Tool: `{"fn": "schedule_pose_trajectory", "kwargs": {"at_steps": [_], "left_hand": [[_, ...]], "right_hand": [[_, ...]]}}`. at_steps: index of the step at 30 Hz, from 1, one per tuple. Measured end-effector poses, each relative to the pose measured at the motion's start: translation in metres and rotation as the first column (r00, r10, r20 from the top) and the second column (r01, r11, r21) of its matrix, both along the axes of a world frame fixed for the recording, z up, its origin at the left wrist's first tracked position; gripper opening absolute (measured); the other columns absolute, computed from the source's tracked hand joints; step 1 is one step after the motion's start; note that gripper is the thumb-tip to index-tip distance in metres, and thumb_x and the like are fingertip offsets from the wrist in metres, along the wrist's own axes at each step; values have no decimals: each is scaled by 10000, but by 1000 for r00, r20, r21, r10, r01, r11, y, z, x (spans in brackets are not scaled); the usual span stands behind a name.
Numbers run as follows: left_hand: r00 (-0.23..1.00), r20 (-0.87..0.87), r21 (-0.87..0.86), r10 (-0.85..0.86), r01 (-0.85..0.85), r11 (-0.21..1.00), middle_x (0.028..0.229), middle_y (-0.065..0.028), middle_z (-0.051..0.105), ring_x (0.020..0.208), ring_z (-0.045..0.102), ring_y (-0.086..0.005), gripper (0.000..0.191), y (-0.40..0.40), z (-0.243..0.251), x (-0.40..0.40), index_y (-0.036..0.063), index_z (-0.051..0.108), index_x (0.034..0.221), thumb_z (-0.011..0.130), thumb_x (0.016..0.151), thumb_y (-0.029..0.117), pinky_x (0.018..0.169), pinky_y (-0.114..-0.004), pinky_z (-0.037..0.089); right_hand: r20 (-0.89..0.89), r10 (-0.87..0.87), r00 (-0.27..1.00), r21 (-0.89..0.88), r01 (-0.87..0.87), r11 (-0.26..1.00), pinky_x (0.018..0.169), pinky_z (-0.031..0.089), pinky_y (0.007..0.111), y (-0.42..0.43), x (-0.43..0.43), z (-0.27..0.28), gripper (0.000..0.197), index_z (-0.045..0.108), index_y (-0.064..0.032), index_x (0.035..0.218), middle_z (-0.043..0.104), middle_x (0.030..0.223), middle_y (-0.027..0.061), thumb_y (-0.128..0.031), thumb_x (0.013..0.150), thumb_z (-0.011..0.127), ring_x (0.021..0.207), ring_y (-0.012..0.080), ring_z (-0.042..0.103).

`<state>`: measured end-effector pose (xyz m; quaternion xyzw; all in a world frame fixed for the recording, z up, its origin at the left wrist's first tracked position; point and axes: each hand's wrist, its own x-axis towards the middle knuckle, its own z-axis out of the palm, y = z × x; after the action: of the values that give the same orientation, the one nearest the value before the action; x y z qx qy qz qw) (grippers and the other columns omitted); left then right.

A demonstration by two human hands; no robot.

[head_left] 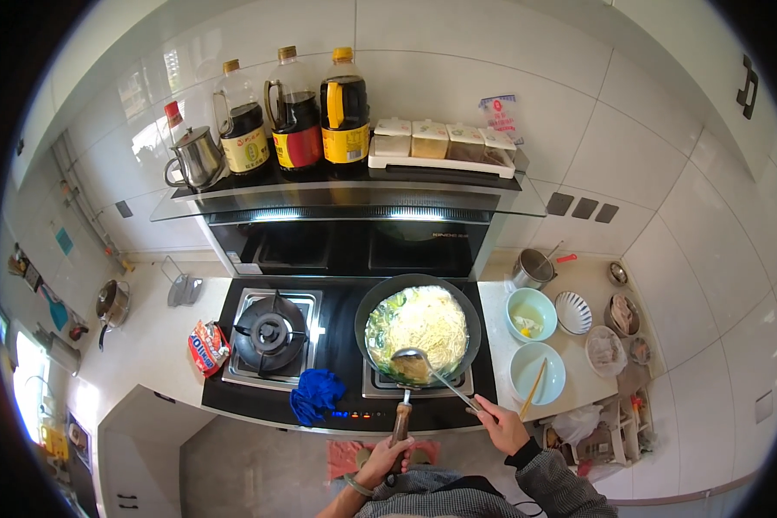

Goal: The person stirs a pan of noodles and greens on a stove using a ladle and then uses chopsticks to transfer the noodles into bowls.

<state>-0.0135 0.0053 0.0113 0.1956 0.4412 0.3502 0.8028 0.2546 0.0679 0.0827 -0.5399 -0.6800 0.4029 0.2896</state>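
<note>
A dark wok (pixel 472 324) sits over the right burner, filled with pale noodles (pixel 427 324) and green leafy vegetables (pixel 381 324) in broth. My left hand (pixel 388 458) is wrapped around its wooden handle (pixel 401 421), near the front edge of the hob. From the right, my right hand (pixel 504 427) grips the handle of a metal ladle (pixel 450 386). The ladle's bowl (pixel 409 355) lies at the near side of the noodles, inside the wok, with brownish liquid or food just below it.
A blue cloth (pixel 317 395) and a red food packet (pixel 208 348) lie near the left burner (pixel 270 333). On the right counter stand two pale blue bowls (pixel 517 312), one with chopsticks (pixel 534 388). Sauce bottles (pixel 296 123) and a seasoning box (pixel 440 165) line the range hood's top.
</note>
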Motion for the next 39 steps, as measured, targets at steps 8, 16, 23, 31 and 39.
{"fn": "schedule_pose_trajectory", "kwargs": {"at_steps": [8, 16, 23, 31, 39], "left_hand": [[1000, 2, -29, 19, -19, 999, 694, 3, 489, 571, 509, -97, 227, -3, -2, 2, 43, 501, 941, 613, 915, 238, 503, -237, 458], [867, -495, 414, 62, 173, 894, 1001, -127, 625, 909, 607, -133, 420, 28, 78, 28, -42, 493, 1207, 599, 928, 254, 754, -241, 488], [998, -61, 160, 22, -12, 987, 886, -13, 609, 725, 597, -91, 234, 45, 38, 55, 58, 517, 1117, 548, 958, 227, 579, -225, 484], [901, -411, 142, 141, -90, 986, 695, -8, 522, 520, 483, -66, 316, 35, 33, 22, 20, 496, 1022, 695, 838, 184, 440, -208, 412], [621, -724, 367, 300, -21, 930, 802, -96, 642, 637, 588, -116, 441, 25, 57, 16, -29, 507, 1027, 745, 791, 257, 574, -263, 485]], "right_hand": [[254, -137, 958, 326, 49, 944, 688, 454, 378, 0, -7, 4, 382, 507, -34, 1298, 594, 848, 174, -133, 929, 502, 749, 337, 570], [-23, 40, 999, 153, -36, 988, 1052, 334, 365, 2, -28, -14, 557, 261, -2, 1427, 402, 1380, 248, -144, 933, 476, 1278, 359, 413], [-75, 156, 985, -69, -161, 985, 737, 483, 359, -4, -14, 14, 512, 352, -82, 1415, 618, 937, 143, -226, 949, 507, 817, 302, 615], [711, -234, 663, 221, 106, 970, 809, 440, 413, 20, 121, -94, 465, 538, -104, 1182, 466, 956, 143, -8, 730, 588, 928, 330, 490], [674, -164, 720, 308, -72, 948, 817, 424, 398, 34, 142, -116, 326, 568, -92, 1050, 455, 968, 132, -248, 790, 690, 943, 308, 469]]}}
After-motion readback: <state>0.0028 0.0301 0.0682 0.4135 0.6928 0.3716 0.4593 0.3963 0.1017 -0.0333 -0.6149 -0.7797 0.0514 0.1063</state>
